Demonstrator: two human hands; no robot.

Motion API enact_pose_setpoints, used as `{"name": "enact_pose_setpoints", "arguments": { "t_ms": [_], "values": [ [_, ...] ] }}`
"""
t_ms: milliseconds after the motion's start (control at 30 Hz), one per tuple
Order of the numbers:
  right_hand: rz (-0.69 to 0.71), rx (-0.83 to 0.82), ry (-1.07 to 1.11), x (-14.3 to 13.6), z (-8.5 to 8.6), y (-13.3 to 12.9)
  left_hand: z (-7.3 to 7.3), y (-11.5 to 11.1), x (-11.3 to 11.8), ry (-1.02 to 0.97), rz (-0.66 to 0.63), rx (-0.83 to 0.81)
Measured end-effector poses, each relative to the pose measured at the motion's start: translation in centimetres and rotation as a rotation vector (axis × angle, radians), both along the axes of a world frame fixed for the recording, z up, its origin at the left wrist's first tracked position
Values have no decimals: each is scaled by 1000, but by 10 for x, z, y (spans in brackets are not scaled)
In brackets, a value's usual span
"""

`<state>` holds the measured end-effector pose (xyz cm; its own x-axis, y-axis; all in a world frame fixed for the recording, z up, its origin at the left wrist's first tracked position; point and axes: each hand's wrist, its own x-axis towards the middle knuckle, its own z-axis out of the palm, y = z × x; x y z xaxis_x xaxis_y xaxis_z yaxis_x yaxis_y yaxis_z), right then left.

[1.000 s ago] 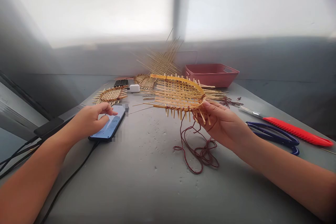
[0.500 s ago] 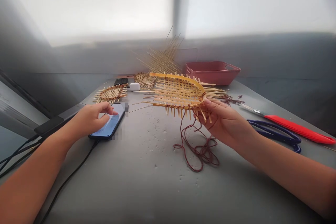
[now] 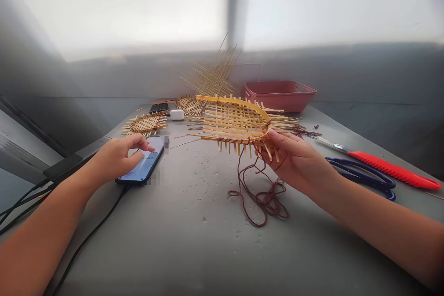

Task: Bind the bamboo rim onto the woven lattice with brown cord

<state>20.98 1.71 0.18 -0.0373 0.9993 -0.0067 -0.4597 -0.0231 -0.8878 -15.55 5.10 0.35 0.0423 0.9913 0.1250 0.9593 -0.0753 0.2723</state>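
Note:
My right hand (image 3: 294,157) grips the right end of a woven bamboo piece (image 3: 236,122), thumb on top and fingers beneath. A curved yellow strip runs round the weave's edge, bound with dark cord, and loose strip ends stick out. From it a dark red cord (image 3: 268,201) hangs in tangled loops down to the grey table (image 3: 194,249). Over at the left, my left hand (image 3: 126,157) is over a lit phone (image 3: 147,164), its index finger reaching to the screen and its thumb apart. Nothing is held in it.
Behind the phone lie a smaller woven piece (image 3: 147,123), a white case (image 3: 176,114) and a black object (image 3: 159,108). A pink basket (image 3: 279,97) stands at the back. At the right are a red-handled knife (image 3: 391,169) and blue-handled scissors (image 3: 364,175). Cables (image 3: 93,231) run at left.
The whole view has shifted very slightly. Both hands, the phone and the woven piece otherwise keep their places.

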Motion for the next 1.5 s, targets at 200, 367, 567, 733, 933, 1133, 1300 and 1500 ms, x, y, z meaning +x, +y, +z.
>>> {"name": "enact_pose_setpoints", "arguments": {
  "t_ms": [200, 367, 567, 733, 933, 1133, 1300, 1500],
  "values": [
    [14, 17, 13, 0, 0, 0, -3, 4, 5, 50, 60, -2],
    [-6, -1, 30, -1, 1, 0, -12, 14, 23, 104, 114, -36],
    [22, 43, 15, 2, 2, -1, -8, 19, 46, 185, 209, -88],
    [37, 46, 26, 2, 3, -3, -3, 26, 50, 209, 249, -111],
    [44, 41, 68, 2, 6, -5, 8, 53, 42, 193, 169, -222],
    [22, 43, 39, 2, 7, -5, 20, 69, 39, 94, 182, -370],
    [19, 22, 69, 1, 8, -6, 26, 67, 45, 54, 190, -414],
    [7, -19, 96, 2, 10, -6, 28, 63, 46, 33, 193, -443]
  ]
}}
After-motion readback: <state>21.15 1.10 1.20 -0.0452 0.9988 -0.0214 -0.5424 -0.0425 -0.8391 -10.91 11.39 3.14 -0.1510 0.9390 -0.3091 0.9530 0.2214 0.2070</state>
